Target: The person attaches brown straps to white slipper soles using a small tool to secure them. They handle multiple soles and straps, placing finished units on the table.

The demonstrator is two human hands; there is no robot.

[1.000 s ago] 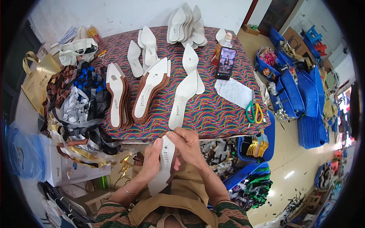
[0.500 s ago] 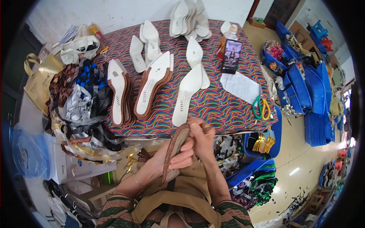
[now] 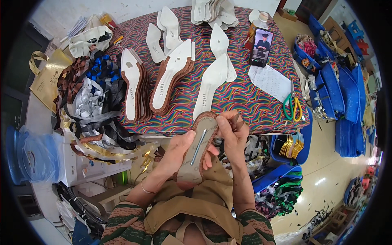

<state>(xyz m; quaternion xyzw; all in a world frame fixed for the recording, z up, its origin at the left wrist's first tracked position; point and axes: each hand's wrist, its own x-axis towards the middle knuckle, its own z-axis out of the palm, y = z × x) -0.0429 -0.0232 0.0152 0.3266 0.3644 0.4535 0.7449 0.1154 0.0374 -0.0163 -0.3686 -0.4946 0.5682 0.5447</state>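
Over my lap, just off the table's front edge, I hold a shoe insole point(image 3: 190, 168) with its grey-brown underside up. Glittery brown edging runs round its rim, and a metal shank point(image 3: 199, 147) lies along its middle. My left hand point(image 3: 179, 149) is closed round the insole's left side, fingers passing behind it. With thumb and fingers, my right hand point(image 3: 234, 132) pinches the rounded far end. Something brown shows between the right fingers, too small to make out. Just beyond lies a plain white insole point(image 3: 210, 81), partly overlapping others.
Two stacks of brown-edged insoles, a left stack point(image 3: 131, 92) and a middle stack point(image 3: 169, 81), lie on the patterned tablecloth point(image 3: 245, 110). Ribbon strips point(image 3: 87, 106) heap at left. A phone point(image 3: 261, 47), paper point(image 3: 269, 83) and scissors point(image 3: 293, 107) are at right. Blue bins point(image 3: 281, 179) stand beside the table.
The insole has turned from edge-on to underside up, exposing the shank. Both hands still hold it, the right at its far end. The table sits higher in the picture.
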